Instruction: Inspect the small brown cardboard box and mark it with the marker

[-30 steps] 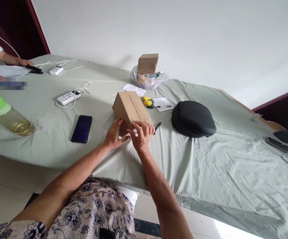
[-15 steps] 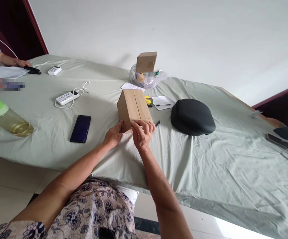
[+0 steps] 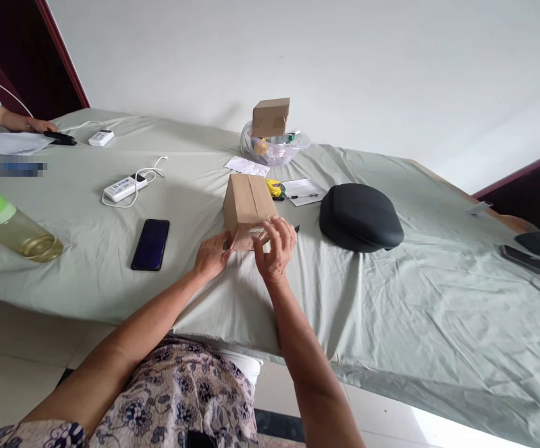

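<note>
A brown cardboard box [image 3: 246,199] lies on the grey-green tablecloth [image 3: 438,298] in front of me. My left hand [image 3: 210,255] presses its near lower left corner, fingers closed against it. My right hand [image 3: 277,249] is at the box's near end face, thumb and forefinger pinching where a pale strip that looks like tape [image 3: 252,233] shows; the other fingers are curled above. A black pen [image 3: 297,229] pokes out just behind my right hand.
A dark phone [image 3: 150,244] lies left of the box and a black domed case [image 3: 361,218] to its right. Behind are a yellow tape measure [image 3: 274,186], papers, a clear bowl [image 3: 274,149] with a small box [image 3: 270,117], and a power strip [image 3: 123,185]. A green-lidded bottle [image 3: 4,224] and another person's hand [image 3: 41,124] are at the far left.
The box has turned so its near end faces me more squarely. My right hand slid off the top edge down to the end face, where a pale strip now shows.
</note>
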Action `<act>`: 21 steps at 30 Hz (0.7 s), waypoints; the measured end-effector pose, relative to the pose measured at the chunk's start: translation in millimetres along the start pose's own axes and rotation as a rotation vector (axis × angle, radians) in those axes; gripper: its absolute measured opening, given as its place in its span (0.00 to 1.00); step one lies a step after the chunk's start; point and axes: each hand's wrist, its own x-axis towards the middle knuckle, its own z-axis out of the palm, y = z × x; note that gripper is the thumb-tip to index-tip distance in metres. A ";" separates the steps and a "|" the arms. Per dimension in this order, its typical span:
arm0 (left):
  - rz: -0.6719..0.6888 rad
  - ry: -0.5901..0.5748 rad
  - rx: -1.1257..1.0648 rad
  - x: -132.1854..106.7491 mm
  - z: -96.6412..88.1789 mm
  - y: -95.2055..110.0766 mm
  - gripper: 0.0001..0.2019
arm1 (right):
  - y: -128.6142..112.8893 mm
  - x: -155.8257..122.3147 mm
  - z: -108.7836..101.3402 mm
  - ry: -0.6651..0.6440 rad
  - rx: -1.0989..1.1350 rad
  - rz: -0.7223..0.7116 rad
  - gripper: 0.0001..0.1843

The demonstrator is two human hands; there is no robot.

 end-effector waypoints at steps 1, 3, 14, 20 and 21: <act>0.001 -0.008 0.013 0.2 -1.6 1.5 0.26 | 5.1 0.3 -0.8 0.036 0.030 0.066 0.22; 0.005 -0.023 0.040 0.9 -3.5 3.9 0.23 | 14.6 -0.1 -1.5 0.059 0.114 0.245 0.29; -0.057 0.077 0.058 2.6 -5.7 2.5 0.17 | 7.8 -7.1 3.9 -0.201 0.440 0.729 0.38; -0.093 0.065 0.037 4.1 -8.5 0.6 0.14 | 12.5 -7.4 4.5 -0.248 0.489 0.706 0.37; -0.101 0.070 0.024 4.7 -7.9 0.1 0.12 | 14.5 -7.9 5.2 -0.254 0.505 0.698 0.37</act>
